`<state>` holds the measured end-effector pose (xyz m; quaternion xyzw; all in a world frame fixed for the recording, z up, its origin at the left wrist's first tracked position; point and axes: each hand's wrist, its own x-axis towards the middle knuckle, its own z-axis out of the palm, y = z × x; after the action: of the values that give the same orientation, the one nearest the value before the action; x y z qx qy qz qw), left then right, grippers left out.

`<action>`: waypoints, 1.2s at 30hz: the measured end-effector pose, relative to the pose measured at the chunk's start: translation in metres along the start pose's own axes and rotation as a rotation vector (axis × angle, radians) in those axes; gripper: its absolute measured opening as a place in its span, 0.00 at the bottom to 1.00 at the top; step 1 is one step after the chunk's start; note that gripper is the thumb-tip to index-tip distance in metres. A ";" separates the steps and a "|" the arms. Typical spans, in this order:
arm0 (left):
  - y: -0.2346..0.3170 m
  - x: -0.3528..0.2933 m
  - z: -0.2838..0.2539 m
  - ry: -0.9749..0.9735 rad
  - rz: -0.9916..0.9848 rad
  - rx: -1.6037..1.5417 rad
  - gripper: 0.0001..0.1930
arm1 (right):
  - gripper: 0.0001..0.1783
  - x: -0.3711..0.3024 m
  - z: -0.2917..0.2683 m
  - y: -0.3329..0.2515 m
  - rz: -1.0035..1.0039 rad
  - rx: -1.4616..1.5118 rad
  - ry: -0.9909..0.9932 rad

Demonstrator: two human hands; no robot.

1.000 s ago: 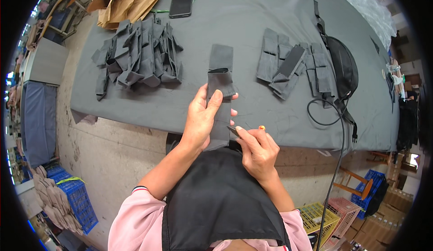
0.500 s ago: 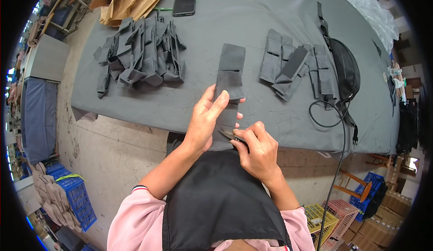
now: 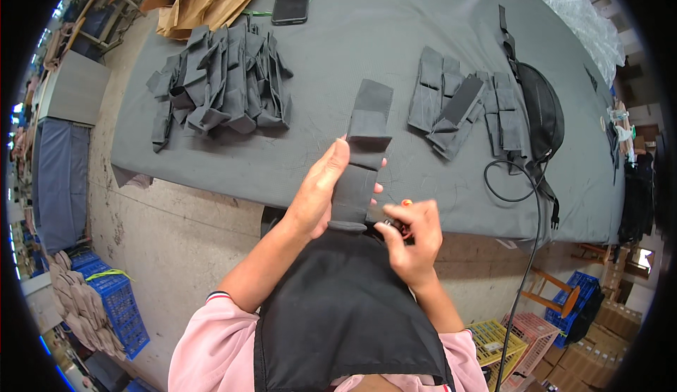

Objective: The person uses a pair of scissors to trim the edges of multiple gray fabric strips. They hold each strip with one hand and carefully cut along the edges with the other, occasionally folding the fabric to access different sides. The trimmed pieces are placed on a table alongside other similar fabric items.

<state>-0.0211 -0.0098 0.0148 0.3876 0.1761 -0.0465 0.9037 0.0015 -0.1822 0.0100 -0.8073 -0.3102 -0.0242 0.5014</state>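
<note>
My left hand (image 3: 317, 191) grips a dark grey sewn fabric strip (image 3: 355, 186) with folded pocket flaps, near the table's front edge. Its thumb lies along the left side, and its fingertips show past the right edge. The strip's far end points away over the table, and its near end reaches my black apron (image 3: 345, 300). Just right of that near end, my right hand (image 3: 417, 240) is closed around small thread snips (image 3: 399, 228). Their handles are mostly covered by the fingers, and the blades are hard to make out.
A heap of similar grey pieces (image 3: 226, 82) lies at left on the grey-covered table (image 3: 338, 18). More strips (image 3: 444, 103) and a black waist bag (image 3: 541, 110) lie at right. Behind are a phone (image 3: 291, 1) and brown paper (image 3: 204, 1). A black cable (image 3: 525, 279) hangs down at right.
The snips have moved off the strip, slightly right and toward me, and have turned in my right hand. The strip has shifted a little right and nearer, with its flap now standing up.
</note>
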 end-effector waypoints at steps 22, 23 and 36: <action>-0.048 -0.033 0.002 -0.109 -0.144 0.234 0.25 | 0.03 0.027 0.001 0.021 0.653 0.924 0.386; -0.048 -0.033 0.002 -0.130 -0.196 0.196 0.25 | 0.04 0.028 0.000 0.022 0.664 0.987 0.371; -0.031 -0.014 -0.010 -0.273 0.707 1.229 0.22 | 0.08 0.032 0.022 0.047 0.663 0.763 -0.108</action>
<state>-0.0440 -0.0247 -0.0080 0.8502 -0.1325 0.1102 0.4974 0.0457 -0.1634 -0.0270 -0.6219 -0.0493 0.2930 0.7246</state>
